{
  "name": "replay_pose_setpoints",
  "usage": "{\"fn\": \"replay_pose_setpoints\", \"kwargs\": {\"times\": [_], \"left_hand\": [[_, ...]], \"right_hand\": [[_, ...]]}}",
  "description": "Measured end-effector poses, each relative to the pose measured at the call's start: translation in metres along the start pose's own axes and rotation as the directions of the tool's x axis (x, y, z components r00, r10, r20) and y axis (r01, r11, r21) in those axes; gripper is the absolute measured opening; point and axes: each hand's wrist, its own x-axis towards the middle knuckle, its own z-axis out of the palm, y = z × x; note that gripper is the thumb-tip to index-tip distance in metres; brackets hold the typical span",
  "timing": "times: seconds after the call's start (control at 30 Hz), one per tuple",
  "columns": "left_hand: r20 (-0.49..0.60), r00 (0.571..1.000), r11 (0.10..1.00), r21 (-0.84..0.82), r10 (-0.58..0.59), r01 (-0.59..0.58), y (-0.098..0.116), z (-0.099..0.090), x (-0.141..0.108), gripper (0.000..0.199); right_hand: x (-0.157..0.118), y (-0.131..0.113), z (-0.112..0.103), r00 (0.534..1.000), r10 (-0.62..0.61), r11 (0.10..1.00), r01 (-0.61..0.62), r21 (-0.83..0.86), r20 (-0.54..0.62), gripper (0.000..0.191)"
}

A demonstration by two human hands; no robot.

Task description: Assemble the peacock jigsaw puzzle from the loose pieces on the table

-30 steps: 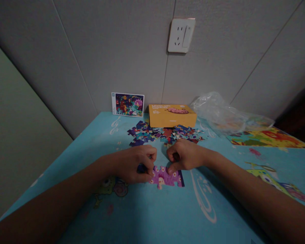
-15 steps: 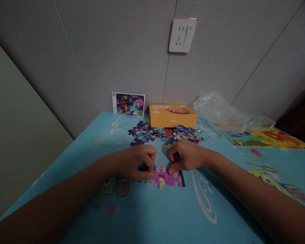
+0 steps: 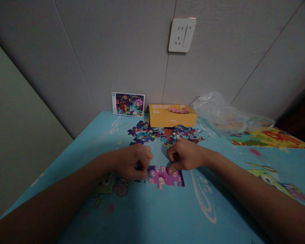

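Note:
A short strip of joined jigsaw pieces, pink-purple with pale eye-like spots and a dark blue right edge, lies flat on the table between my hands. My left hand is closed at the strip's left end, its thumb and index finger on a dark blue puzzle piece that the hand mostly hides. On the strip's upper right part presses the thumb of my right hand, whose other fingers are curled in. Behind both hands spreads a pile of loose jigsaw pieces.
A yellow puzzle box stands behind the pile, beside an upright picture card against the wall. To the right are a clear plastic bag and a colourful flat picture sheet. The blue tablecloth has cartoon prints.
My left hand has slid slightly left, uncovering more dark blue at the strip's left end. The right hand keeps its place on the strip.

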Motion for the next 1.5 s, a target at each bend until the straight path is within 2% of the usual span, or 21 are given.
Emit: {"fn": "replay_pose_setpoints", "kwargs": {"times": [0.23,0.33,0.43,0.53,0.57,0.63,0.73,0.83,0.97,1.2,1.5], "left_hand": [[0.043,0.999,1.000,0.001,0.020,-0.020,-0.006,-0.002,-0.004,0.033],[0.027,0.999,0.999,0.022,0.038,-0.039,-0.006,0.000,-0.004,0.035],[-0.050,0.998,0.999,0.026,0.046,-0.045,-0.001,0.001,-0.001,0.029],[-0.091,0.994,0.997,0.057,0.057,-0.052,0.004,0.002,0.002,0.017],[-0.087,0.995,0.997,0.061,0.057,-0.052,0.005,0.003,0.002,0.015],[-0.078,0.996,0.998,0.049,0.048,-0.045,0.004,0.003,0.002,0.013],[-0.088,0.995,0.999,0.038,0.040,-0.037,0.002,0.005,0.001,0.012],[-0.088,0.995,0.999,0.031,0.044,-0.041,0.001,0.008,0.002,0.014],[-0.092,0.995,1.000,0.017,0.026,-0.024,0.001,0.009,0.002,0.014],[-0.096,0.995,1.000,0.012,0.016,-0.015,0.001,0.010,0.002,0.015],[-0.093,0.996,1.000,0.010,-0.010,0.011,0.003,0.011,0.004,0.014]], "right_hand": [[0.000,0.001,0.000,1.000,-0.018,1.000,0.018,0.002,-0.013,0.037],[-0.002,0.001,-0.001,0.999,-0.039,0.999,0.039,-0.008,-0.020,0.035],[-0.006,-0.004,-0.003,0.983,-0.113,0.994,0.114,-0.002,-0.144,0.023],[-0.009,-0.015,-0.002,0.935,-0.216,0.972,0.235,0.032,-0.282,0.020],[-0.009,-0.019,-0.001,0.926,-0.258,0.960,0.279,0.039,-0.275,0.022],[-0.007,-0.027,0.003,0.926,-0.327,0.938,0.343,0.058,-0.187,0.020],[-0.003,-0.033,0.008,0.932,-0.356,0.926,0.362,0.110,-0.070,0.018],[-0.001,-0.032,0.010,0.932,-0.353,0.924,0.361,0.126,-0.079,0.019],[-0.003,-0.027,0.009,0.937,-0.343,0.931,0.349,0.108,-0.070,0.010],[-0.007,-0.023,0.005,0.954,-0.297,0.949,0.299,0.101,-0.034,0.014],[-0.006,-0.027,0.004,0.955,-0.294,0.946,0.296,0.133,-0.033,0.014]]}}
